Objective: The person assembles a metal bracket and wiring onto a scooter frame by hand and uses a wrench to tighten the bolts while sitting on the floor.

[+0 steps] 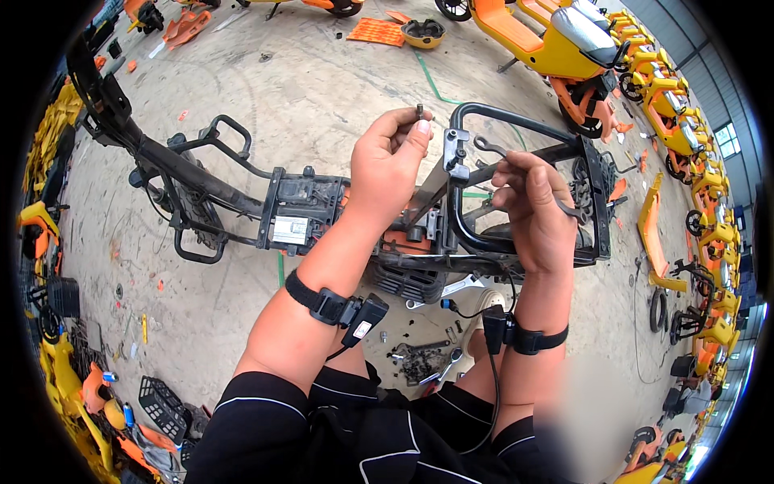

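My left hand (387, 165) is raised just left of the bracket (455, 152) on a black tubular frame loop (512, 115), pinching a small dark bolt (420, 111) upright between thumb and fingertips. My right hand (534, 202) grips a dark wrench (485, 143), its ring end near the bracket and its other end showing past my palm. Both hands are over the stripped scooter chassis (242, 205), which has a boxy housing with a silver label on the left of its middle. A silver wrench (451, 288) lies below the chassis.
Loose fasteners (419, 363) and tools lie between my legs. A yellow scooter (524, 36) stands at the back, with rows of others (685, 145) along the right. An orange panel (649, 226) lies to the right; yellow parts (56, 145) and a black crate (161, 407) are on the left.
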Demonstrator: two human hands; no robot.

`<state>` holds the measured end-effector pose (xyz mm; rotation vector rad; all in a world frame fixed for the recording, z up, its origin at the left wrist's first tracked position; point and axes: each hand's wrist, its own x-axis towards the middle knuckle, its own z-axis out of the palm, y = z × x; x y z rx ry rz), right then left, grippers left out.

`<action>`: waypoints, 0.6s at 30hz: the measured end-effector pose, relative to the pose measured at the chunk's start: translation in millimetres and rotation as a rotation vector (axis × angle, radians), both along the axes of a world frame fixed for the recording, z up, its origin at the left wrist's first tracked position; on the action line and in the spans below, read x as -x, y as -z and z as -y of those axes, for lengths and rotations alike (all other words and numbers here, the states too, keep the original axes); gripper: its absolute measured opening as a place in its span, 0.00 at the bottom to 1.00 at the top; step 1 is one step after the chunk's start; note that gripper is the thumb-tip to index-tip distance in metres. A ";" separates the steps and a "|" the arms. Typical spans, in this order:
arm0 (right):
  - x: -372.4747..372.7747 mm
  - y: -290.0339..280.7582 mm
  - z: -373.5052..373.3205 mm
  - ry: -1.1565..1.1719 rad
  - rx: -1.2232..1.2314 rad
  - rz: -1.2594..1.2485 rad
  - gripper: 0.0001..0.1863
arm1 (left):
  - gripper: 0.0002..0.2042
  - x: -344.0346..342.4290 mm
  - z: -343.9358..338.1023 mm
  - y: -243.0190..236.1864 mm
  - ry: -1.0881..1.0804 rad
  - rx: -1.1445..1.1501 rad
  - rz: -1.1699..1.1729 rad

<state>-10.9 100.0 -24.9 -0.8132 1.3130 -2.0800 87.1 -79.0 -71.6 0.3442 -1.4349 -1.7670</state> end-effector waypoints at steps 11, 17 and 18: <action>-10.6 -9.5 7.8 0.044 -0.218 -0.059 0.18 | 0.12 1.3 -2.9 1.9 -0.021 0.035 0.027; -5.6 -11.2 7.0 0.038 -0.228 0.006 0.17 | 0.12 1.5 -4.5 0.2 -0.006 0.042 0.050; -4.6 -11.4 6.7 0.027 -0.226 0.014 0.17 | 0.12 1.3 -4.3 0.2 -0.006 0.041 0.054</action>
